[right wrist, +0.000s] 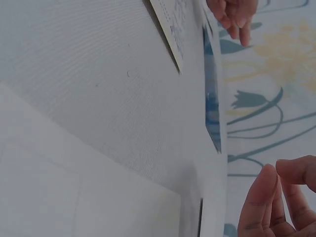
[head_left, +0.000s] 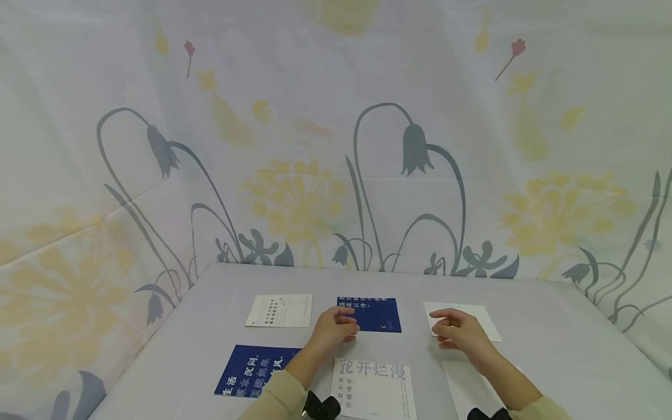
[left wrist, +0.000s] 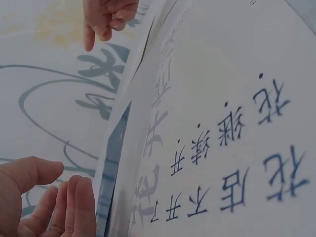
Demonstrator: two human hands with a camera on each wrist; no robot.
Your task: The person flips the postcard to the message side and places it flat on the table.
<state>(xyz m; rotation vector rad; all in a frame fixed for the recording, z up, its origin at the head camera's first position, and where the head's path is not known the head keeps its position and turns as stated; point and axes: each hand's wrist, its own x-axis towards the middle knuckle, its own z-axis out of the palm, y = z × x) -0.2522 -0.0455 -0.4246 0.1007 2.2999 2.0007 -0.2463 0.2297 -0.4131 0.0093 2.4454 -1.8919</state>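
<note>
Two hands (head_left: 332,328) (head_left: 462,333) above a pale table (head_left: 168,364), six cards (head_left: 375,316) lying flat

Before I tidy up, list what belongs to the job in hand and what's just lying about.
Likely the job:
left hand
right hand
back blue card
front blue card
back printed card
front printed card
back plain white card
front plain white card

Likely just surroundings:
flowered backdrop
white tabletop
black wrist devices

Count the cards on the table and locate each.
6: far-left white card, far-middle blue card, far-right white card, near-left blue card, near-middle white card and near-right white card. Several are partly covered; others could be hidden.
</note>
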